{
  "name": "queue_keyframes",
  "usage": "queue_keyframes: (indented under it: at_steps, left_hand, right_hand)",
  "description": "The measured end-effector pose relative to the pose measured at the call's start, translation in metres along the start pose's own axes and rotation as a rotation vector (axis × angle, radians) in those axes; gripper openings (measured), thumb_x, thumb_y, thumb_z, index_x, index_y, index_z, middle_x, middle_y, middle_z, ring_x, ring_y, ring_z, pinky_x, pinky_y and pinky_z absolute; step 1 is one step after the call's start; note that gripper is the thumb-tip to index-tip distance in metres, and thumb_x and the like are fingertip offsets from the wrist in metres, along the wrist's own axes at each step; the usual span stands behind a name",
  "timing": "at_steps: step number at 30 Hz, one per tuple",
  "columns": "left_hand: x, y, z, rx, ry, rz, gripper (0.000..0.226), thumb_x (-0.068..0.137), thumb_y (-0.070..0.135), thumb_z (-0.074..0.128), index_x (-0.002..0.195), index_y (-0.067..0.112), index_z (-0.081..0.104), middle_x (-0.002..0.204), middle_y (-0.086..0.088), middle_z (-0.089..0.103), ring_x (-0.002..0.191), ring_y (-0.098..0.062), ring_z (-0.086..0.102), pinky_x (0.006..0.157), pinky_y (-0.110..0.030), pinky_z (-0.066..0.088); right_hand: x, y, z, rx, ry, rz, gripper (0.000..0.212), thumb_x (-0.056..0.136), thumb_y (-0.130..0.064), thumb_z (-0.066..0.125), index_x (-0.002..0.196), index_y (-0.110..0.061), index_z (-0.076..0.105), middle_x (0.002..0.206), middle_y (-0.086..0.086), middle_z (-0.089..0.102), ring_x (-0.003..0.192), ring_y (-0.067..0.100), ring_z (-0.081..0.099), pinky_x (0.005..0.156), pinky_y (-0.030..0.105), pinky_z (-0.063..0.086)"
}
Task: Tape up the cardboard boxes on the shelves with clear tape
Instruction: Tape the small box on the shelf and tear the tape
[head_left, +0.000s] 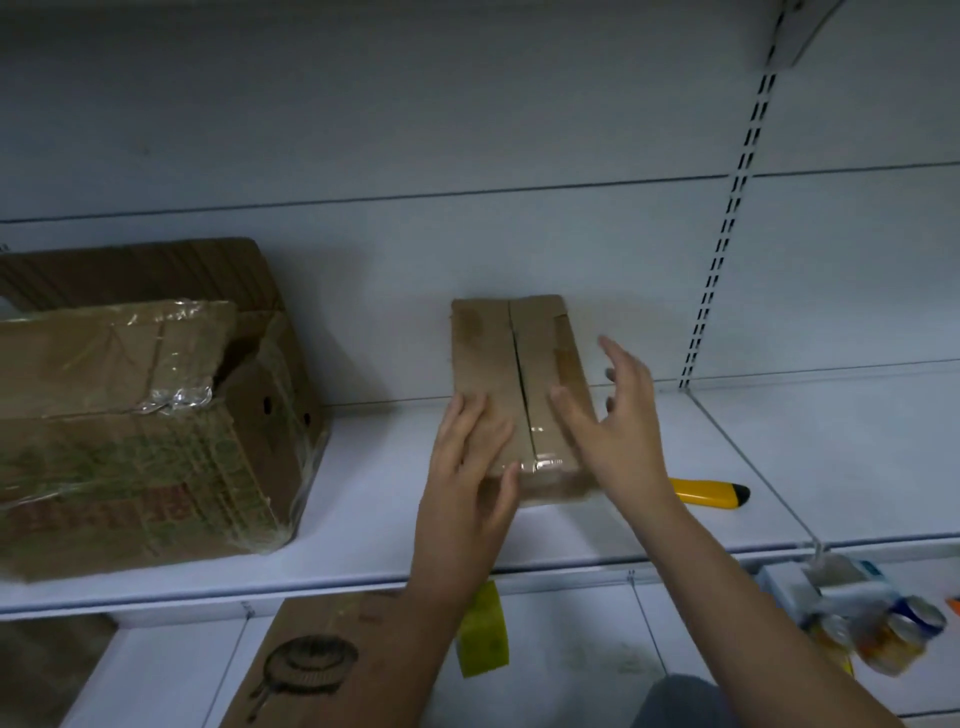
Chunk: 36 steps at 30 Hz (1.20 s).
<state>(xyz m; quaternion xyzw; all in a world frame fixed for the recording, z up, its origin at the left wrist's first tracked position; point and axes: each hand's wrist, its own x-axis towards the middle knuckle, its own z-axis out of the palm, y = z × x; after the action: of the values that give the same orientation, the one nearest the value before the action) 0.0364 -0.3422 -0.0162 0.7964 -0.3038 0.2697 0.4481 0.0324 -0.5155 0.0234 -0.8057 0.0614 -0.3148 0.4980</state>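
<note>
A small cardboard box (498, 358) lies on the white shelf (374, 499), its two top flaps meeting at a dark middle seam. A short strip of clear tape (545, 460) shines across the seam at the near edge. My left hand (475, 457) lies flat on the box's left flap, fingers straight and thumb at the near edge. Over the box's right side hovers my right hand (621, 415), fingers spread, the thumb touching the right flap. Neither hand holds anything. No tape roll is visible.
A large, worn cardboard box (156, 441) wrapped in clear tape stands at the left, top flap raised. A yellow utility knife (709, 493) lies on the shelf right of the small box. Below are a flat carton (322, 670), a yellow-green tag (483, 631) and canned goods (878, 631).
</note>
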Motion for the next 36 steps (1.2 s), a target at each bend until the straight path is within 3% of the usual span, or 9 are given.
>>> queue_keyframes:
  at_steps: [3,7,10,16,20,24,28,30,36]
  left_hand:
    - [-0.015,0.012,-0.013,-0.026,0.086,0.013,0.036,0.088,0.026,0.064,0.124,0.026,0.062,0.141,0.004,0.047,0.138,-0.013,0.039,0.111,-0.027,0.039]
    - [0.015,0.007,-0.028,-0.229,0.138,-0.425,0.076,0.082,0.038,0.078,0.144,0.029,0.037,0.141,0.003,0.034,0.125,-0.003,0.045,0.104,-0.024,0.047]
    - [0.028,-0.001,-0.032,-0.26,0.023,-0.463,0.091,0.076,0.055,0.078,0.151,0.032,0.033,0.144,0.007,0.048,0.128,-0.007,0.052,0.108,-0.037,0.047]
    - [0.004,-0.001,-0.03,-0.348,0.033,-0.476,0.086,0.084,0.046,0.071,0.155,0.036,0.024,0.145,0.021,0.046,0.13,0.007,0.045,0.099,-0.006,0.039]
    - [-0.004,0.004,-0.031,-0.394,0.14,-0.49,0.069,0.085,0.067,0.057,0.141,0.031,0.039,0.137,0.014,0.049,0.124,0.001,0.051,0.098,-0.021,0.046]
    - [0.011,0.009,-0.058,-0.363,0.197,-0.569,0.053,0.076,0.063,0.058,0.115,0.029,0.044,0.104,-0.001,0.065,0.096,-0.015,0.065,0.078,-0.016,0.05]
    - [0.027,-0.017,-0.089,0.081,0.065,-0.548,0.12,0.063,0.063,0.079,0.157,0.027,0.014,0.153,-0.01,0.029,0.14,-0.027,0.033,0.113,-0.04,0.037]
    - [0.03,-0.029,-0.098,0.137,-0.113,-0.451,0.117,0.063,0.075,0.072,0.158,0.035,0.015,0.16,-0.002,0.016,0.146,-0.023,0.023,0.118,-0.043,0.031]
    - [0.028,-0.037,-0.103,0.564,-0.187,-0.246,0.08,0.075,0.081,0.052,0.144,0.041,0.046,0.148,0.006,0.036,0.124,-0.028,0.034,0.102,-0.038,0.043]
  right_hand:
    - [0.0,-0.003,-0.001,0.153,-0.227,0.209,0.066,0.085,-0.048,0.073,0.143,-0.036,0.045,0.132,-0.016,0.06,0.12,0.005,0.058,0.103,0.029,0.046]
    - [-0.023,-0.009,0.008,0.14,-0.221,0.085,0.049,0.089,-0.04,0.07,0.133,-0.041,0.051,0.103,-0.036,0.064,0.096,-0.017,0.06,0.078,0.002,0.043]
    - [-0.038,-0.011,0.016,0.166,-0.23,0.015,0.055,0.088,-0.029,0.073,0.137,-0.033,0.049,0.108,-0.027,0.067,0.098,-0.012,0.063,0.08,0.005,0.046]
    - [-0.039,-0.014,0.024,0.226,-0.202,0.063,0.057,0.079,-0.045,0.074,0.129,-0.029,0.05,0.114,-0.015,0.067,0.102,-0.006,0.062,0.084,0.015,0.051]
    - [-0.01,-0.035,0.013,0.032,-0.185,-0.033,0.034,0.085,-0.059,0.057,0.108,-0.034,0.052,0.095,-0.018,0.065,0.087,-0.01,0.06,0.069,0.006,0.042]
    - [0.066,-0.07,-0.012,-0.351,-0.5,-0.146,0.027,0.096,-0.054,0.051,0.104,-0.029,0.058,0.092,-0.009,0.067,0.086,0.006,0.061,0.071,0.021,0.044]
    - [0.097,-0.082,0.022,-0.51,-0.746,-0.236,0.03,0.097,-0.046,0.057,0.125,-0.033,0.055,0.123,-0.005,0.065,0.108,0.014,0.061,0.09,0.028,0.047]
    - [0.087,-0.082,0.05,-0.547,-0.872,-0.319,0.042,0.098,-0.047,0.054,0.139,-0.037,0.051,0.136,-0.01,0.059,0.121,0.013,0.055,0.099,0.027,0.042]
    - [0.063,-0.084,0.042,-0.974,-0.237,-0.286,0.052,0.097,-0.05,0.049,0.139,-0.018,0.049,0.143,0.009,0.044,0.122,0.035,0.048,0.092,0.04,0.043]
